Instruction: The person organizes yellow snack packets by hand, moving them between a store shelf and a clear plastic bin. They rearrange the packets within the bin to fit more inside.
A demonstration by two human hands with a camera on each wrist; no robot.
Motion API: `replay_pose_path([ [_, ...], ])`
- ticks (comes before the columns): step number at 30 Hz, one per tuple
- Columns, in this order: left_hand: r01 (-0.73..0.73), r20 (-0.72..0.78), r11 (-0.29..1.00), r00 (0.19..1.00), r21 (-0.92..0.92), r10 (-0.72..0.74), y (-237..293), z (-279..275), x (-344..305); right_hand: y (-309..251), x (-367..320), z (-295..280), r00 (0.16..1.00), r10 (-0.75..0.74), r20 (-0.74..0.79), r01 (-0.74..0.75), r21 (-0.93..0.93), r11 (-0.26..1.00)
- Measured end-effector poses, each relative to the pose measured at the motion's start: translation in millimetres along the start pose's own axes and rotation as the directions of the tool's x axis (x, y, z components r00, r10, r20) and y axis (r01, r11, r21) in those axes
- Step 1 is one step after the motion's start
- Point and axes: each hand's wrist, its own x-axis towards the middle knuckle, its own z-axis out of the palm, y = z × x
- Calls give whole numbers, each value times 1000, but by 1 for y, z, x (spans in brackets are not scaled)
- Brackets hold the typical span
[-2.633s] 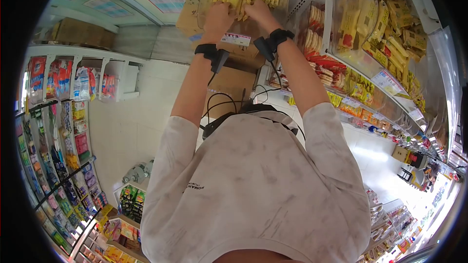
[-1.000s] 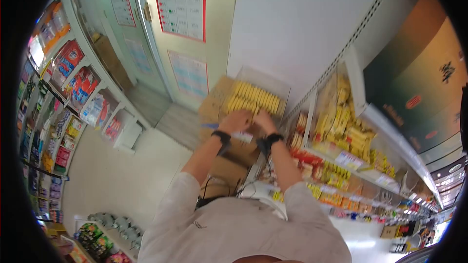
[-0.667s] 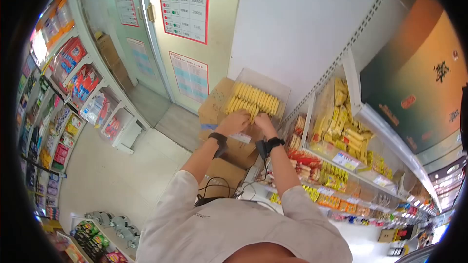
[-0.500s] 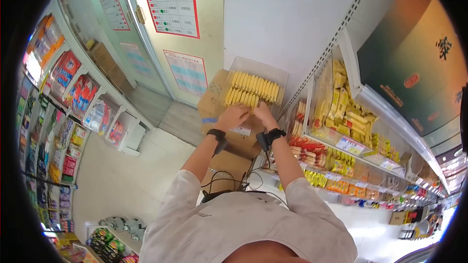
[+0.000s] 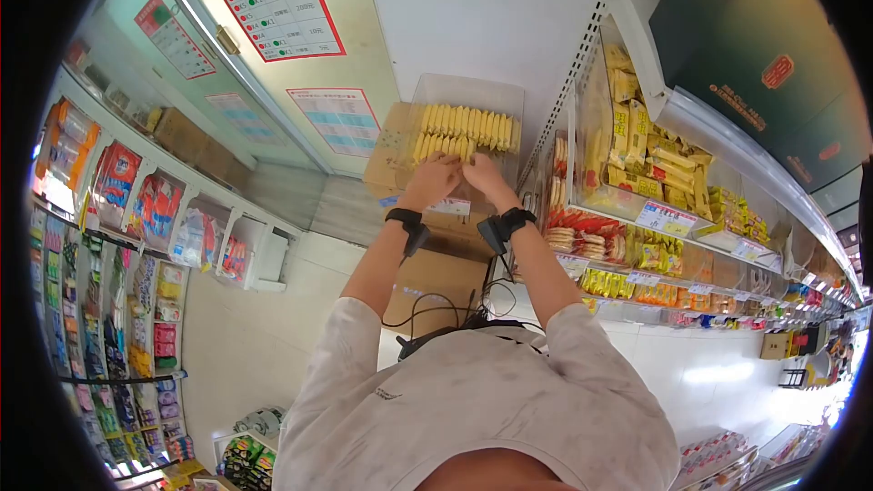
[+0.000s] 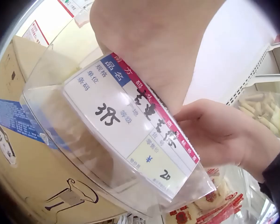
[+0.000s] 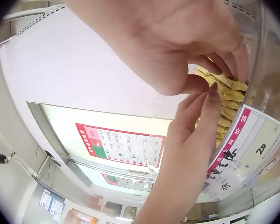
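A clear plastic bin (image 5: 420,95) holds yellow-wrapped snack packets (image 5: 464,120) standing in two rows. Over its front edge reach both hands, close together at the near row. My left hand (image 5: 433,184) has thumb and fingertips drawn together at the packets; in the left wrist view only the palm side of that hand (image 6: 154,42) shows. Beside it, my right hand (image 5: 489,182) bends its fingers over the yellow packets (image 7: 226,109) in the right wrist view, thumb tip near the left thumb. A handwritten price tag (image 6: 126,126) is fixed on the bin's front.
Cardboard boxes (image 5: 432,286) support the bin. Shelving on the right carries clear bins of yellow snack bags (image 5: 646,150) and red-wrapped crackers (image 5: 591,241). Black cables (image 5: 482,300) hang before the body. A glass door (image 5: 173,82) and packed shelves stand left.
The head view tilted up toward the wall, then came back down and turned. Both hands stay at the bin's near row, fingers shifting slightly among the packets.
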Motion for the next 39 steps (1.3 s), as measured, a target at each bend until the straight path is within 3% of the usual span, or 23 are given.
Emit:
replay_pose_path([
  [4,8,5,995,1000,103,-9,3,-2,3,20,15,12,999,-33,43,35,-47,998],
  [9,-7,15,994,1000,108,5,2,-2,11,17,5,5,998,-54,36,53,38,998],
  [12,110,239,993,964,37,-115,5,-8,21,14,-2,4,997,-60,42,59,38,998],
  [15,128,165,992,978,1,-126,16,-18,20,15,-1,3,998,-44,55,42,38,998],
  [18,227,215,908,964,-352,-158,33,-56,9,11,-11,0,999,-53,-1,53,27,998],
  [21,333,150,826,943,-455,-297,49,-90,-36,3,-21,-6,999,-47,-17,46,-17,999],
  [25,328,90,789,939,-520,-332,68,-142,-82,5,-27,-3,986,-132,-106,119,-119,986],
  [27,364,45,773,915,-520,-400,85,-167,-104,-8,-46,-9,972,-199,-123,192,-67,979],
  [31,244,-75,879,951,-410,-299,101,-196,-134,-38,-89,-23,917,-383,-112,373,-99,923],
  [34,230,-96,880,951,-417,-294,112,-203,-152,-80,-156,-45,914,-405,9,384,301,873],
  [36,193,-99,886,961,-423,-257,119,-205,-158,-97,-193,-63,885,-442,148,392,280,876],
  [39,195,-49,837,966,-512,-255,139,-207,-156,-114,-250,-86,870,-482,109,441,266,857],
])
